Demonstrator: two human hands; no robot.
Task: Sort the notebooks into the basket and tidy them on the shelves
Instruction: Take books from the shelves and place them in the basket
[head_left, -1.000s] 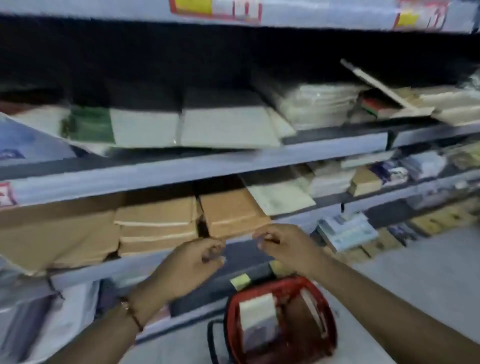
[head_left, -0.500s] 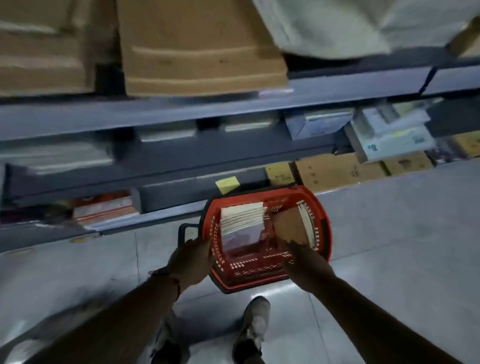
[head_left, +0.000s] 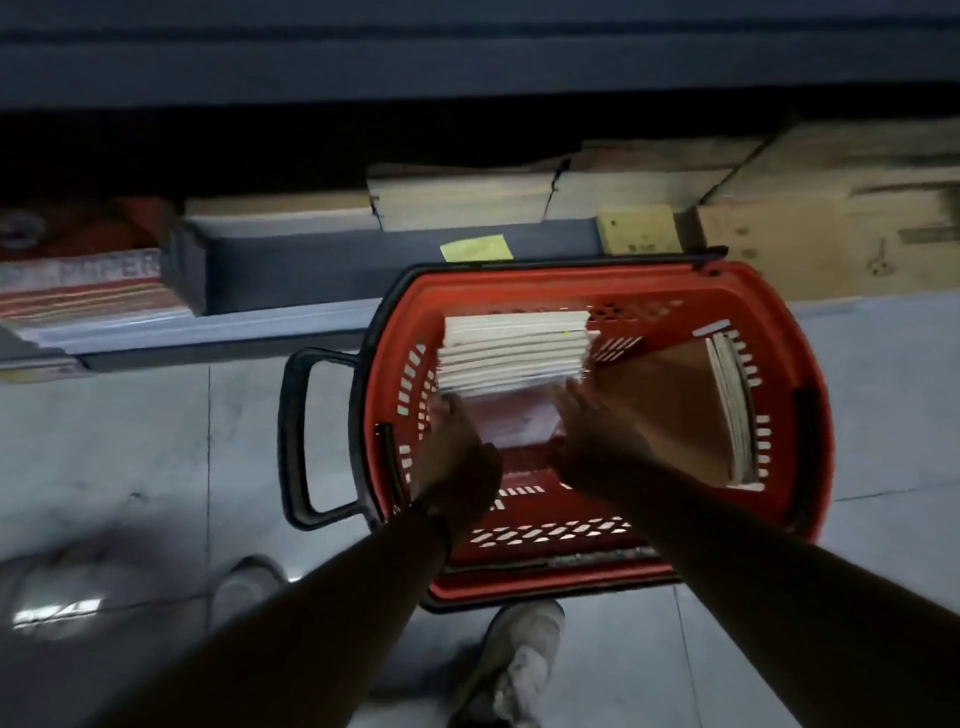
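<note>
A red plastic basket (head_left: 779, 519) with black handles sits on the floor below the shelves. Inside it, a stack of notebooks (head_left: 514, 348) stands on edge with white page edges facing up. A second group of brown-covered notebooks (head_left: 685, 410) leans against the basket's right wall. Both my hands reach down into the basket. My left hand (head_left: 457, 447) grips the left side of the white-edged stack, and my right hand (head_left: 597, 436) grips its right side. Their fingers are partly hidden behind the stack.
The bottom shelf (head_left: 291, 270) runs behind the basket, with stacked paper packs (head_left: 88, 291) at the left and brown cartons (head_left: 831, 234) at the right. A yellow sticky note (head_left: 475, 247) is on the shelf front. My shoes (head_left: 519, 660) stand on the grey tiled floor.
The view has dropped from the upper shelves to the basket. Both hands have moved from the shelf edge down into the basket and closed around the white-edged stack.
</note>
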